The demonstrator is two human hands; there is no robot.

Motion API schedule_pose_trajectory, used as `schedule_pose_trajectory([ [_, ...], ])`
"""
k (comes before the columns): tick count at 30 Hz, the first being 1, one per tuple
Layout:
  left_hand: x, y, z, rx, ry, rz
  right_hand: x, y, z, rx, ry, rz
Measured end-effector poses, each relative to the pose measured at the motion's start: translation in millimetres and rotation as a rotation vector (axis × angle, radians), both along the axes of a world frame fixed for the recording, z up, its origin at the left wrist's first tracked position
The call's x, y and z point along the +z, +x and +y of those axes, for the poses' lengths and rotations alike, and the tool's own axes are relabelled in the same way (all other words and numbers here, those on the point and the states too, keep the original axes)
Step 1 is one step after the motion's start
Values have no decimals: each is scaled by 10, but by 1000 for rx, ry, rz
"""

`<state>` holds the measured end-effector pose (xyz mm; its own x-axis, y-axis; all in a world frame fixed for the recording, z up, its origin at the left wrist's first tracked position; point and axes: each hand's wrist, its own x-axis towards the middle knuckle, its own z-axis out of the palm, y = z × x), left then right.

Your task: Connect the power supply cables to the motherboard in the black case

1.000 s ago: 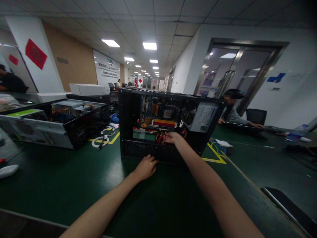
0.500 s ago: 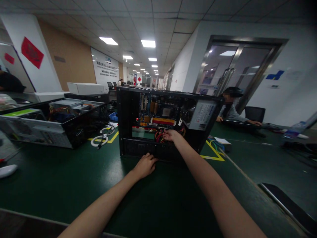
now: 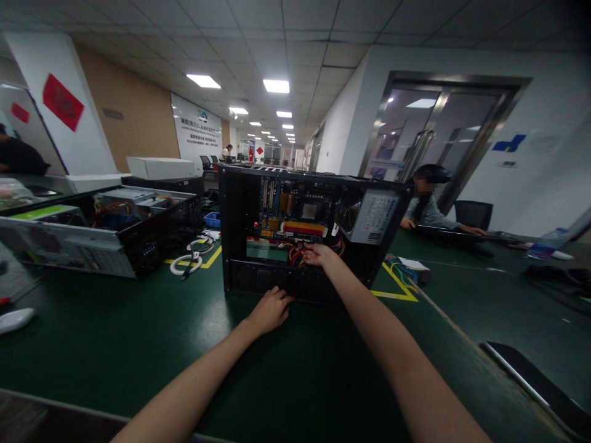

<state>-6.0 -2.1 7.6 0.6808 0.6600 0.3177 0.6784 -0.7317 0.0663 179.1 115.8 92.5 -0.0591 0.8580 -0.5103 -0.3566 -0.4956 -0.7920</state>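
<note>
Head view: right hand (image 3: 317,254) fingertips blurred into cables (image 3: 296,252), left hand (image 3: 272,309) fingertips lost at case (image 3: 256,277) edge; neither grip can be told. Hand positions unchanged since earlier frame.

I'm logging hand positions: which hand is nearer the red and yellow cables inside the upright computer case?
Right. The right hand is at the cables, in the case's open side; the left hand is lower and farther left, at the case's bottom edge.
</note>
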Motion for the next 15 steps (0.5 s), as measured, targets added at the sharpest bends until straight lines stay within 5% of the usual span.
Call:
schedule_pose_trajectory([
  [15, -24, -4, 15, 8, -1, 14, -53, 13, 16, 35, -7, -49],
])
